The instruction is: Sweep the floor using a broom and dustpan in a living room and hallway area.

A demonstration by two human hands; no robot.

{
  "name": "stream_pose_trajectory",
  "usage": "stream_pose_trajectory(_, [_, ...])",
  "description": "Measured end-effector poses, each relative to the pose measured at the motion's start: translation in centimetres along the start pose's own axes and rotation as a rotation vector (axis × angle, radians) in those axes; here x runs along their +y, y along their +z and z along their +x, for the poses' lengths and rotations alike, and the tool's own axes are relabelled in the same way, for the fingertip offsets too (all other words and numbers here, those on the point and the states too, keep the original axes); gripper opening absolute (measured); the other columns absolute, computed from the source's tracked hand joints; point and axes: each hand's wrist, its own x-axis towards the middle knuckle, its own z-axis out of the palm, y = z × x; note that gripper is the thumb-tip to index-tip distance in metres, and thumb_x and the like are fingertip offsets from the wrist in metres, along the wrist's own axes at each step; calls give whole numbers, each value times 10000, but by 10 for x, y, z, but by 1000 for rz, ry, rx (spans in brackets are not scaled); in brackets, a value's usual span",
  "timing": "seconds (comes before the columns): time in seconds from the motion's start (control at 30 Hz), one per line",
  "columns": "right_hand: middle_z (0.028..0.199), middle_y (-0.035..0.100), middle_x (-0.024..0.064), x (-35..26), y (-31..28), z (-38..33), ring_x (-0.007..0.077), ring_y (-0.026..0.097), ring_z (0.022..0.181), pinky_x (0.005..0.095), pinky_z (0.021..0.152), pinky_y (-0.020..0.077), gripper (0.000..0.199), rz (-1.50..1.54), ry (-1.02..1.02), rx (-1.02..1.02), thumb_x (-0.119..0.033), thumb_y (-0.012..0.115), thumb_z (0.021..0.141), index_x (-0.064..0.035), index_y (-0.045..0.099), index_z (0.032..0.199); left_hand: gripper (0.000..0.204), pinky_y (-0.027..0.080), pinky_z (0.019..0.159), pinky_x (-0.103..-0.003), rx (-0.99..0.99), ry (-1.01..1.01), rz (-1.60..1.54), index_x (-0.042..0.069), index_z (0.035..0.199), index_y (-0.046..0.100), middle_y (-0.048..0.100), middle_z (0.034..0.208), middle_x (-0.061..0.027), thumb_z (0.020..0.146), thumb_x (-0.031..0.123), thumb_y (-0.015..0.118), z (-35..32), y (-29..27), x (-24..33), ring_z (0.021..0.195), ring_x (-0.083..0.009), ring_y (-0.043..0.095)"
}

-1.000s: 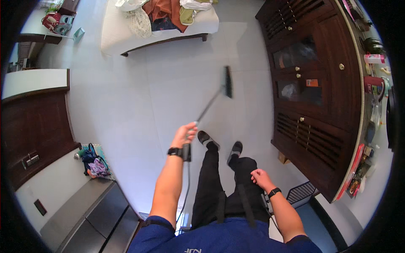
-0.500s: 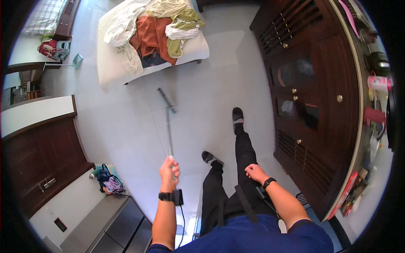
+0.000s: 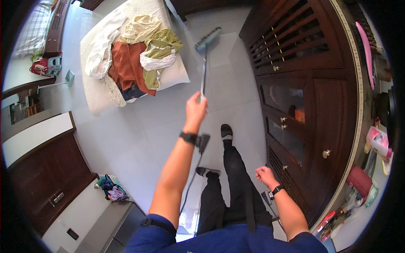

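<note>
- At the upper left of the frame, a pale blue dustpan is on the floor, beside the bed and apart from both hands; its long handle probably spares some bending.
- To its right, the bed carries loose clothes, white, rust-brown and olive; its flat top seems to support them well.
- Near the centre, the left hand is closed around the handle of the broom. The arm is stretched forward, which I think gives more reach.
- The broom head lies at the upper centre, between bed and cabinet. It is blurred, so I cannot tell if the bristles touch the floor.
- At the lower right of centre, the right hand has loosely curled fingers and no visible object, perhaps because one hand suffices.
- At the right, the dark wooden cabinet stands near this hand.
</note>
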Motion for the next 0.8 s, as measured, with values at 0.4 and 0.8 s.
stream_pose_trajectory(0.4, [703, 627, 49, 8, -8, 3, 103, 549, 536, 257, 493, 431, 162, 11, 112, -20, -156, 529, 875, -17, 611, 882, 355, 506, 767, -456, 105, 345, 706, -27, 1121, 564, 631, 907, -253, 804, 131, 538, 141, 31, 26, 875, -418, 607])
stream_pose_trajectory(0.8, [710, 596, 37, -48, 33, -10, 94, 527, 546, 230, 468, 416, 152, -23, 51, -27, -152, 513, 878, -26, 590, 914, 537, 467, 543, -513, -170, 140, 935, 35, 1337, 356, 589, 688, -222, 819, 97, 486, -110, -106, -132, 598, -398, 585])
